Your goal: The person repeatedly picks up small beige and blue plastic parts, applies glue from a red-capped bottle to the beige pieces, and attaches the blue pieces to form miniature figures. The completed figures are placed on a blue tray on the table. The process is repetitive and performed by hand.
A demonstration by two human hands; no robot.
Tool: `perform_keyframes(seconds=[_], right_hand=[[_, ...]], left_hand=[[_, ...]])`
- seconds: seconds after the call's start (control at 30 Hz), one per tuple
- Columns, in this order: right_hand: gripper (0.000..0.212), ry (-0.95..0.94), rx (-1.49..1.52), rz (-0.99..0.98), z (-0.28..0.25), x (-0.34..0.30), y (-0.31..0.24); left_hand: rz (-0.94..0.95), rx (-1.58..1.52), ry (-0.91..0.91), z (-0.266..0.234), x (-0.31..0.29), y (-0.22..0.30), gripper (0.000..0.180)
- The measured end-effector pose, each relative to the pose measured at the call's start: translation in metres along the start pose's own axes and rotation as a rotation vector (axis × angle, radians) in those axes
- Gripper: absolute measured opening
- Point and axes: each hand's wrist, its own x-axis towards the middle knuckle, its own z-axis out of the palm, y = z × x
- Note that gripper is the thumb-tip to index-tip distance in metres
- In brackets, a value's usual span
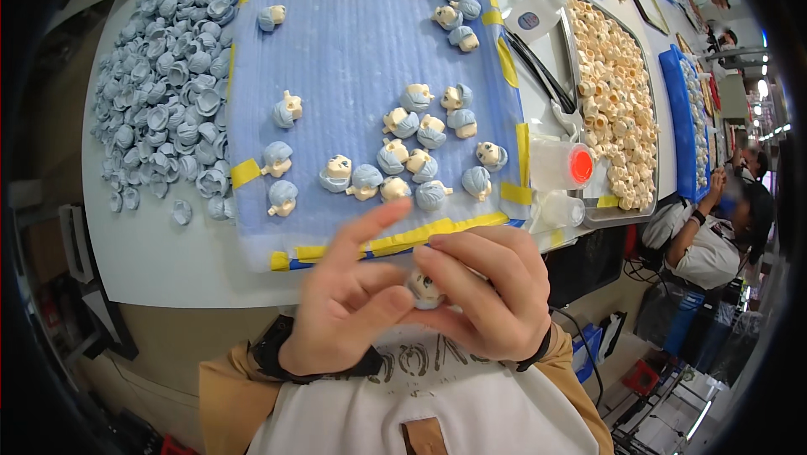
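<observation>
Close in front of my body, a small doll head [425,290] with a painted face and pale blue hair is pinched between my two hands. The thumb of my left hand [340,316] presses its left side, while that hand's index finger points up and away. Fingers of my right hand [496,291] curl round the head from the right and cover part of it. Beyond them, on a padded blue mat [353,68] edged with yellow tape, lie several more blue-haired doll heads [366,181].
Blue hair pieces [172,68] are heaped at the left. On the right, a metal tray [618,218] holds bare head parts [618,102]. Tweezers [542,72], a white bottle [534,18] and a clear cup [551,162] stand between. A co-worker [706,240] sits farther right.
</observation>
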Motion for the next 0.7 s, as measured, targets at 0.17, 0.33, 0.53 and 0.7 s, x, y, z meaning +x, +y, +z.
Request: perform_keyframes(seconds=[0.17,0.33,0.53,0.7], right_hand=[[0.035,-0.079,-0.126,0.162,-0.011,-0.007,0.009],[0.046,-0.243,-0.261,0.35,0.001,-0.002,0.019],[0.063,-0.132,-0.162,0.378,-0.005,-0.005,0.01],[0.056,-0.182,-0.037,0.376,-0.001,-0.005,0.007]], left_hand=[[0.11,0.869,-0.188,-0.019,-0.035,0.047,0.066],[0.167,1.691,0.601,-0.093,-0.077,0.064,0.094],[0.099,1.817,0.795,-0.094,-0.057,0.043,0.106],[0.314,1.873,0.716,-0.095,-0.041,0.029,0.102]])
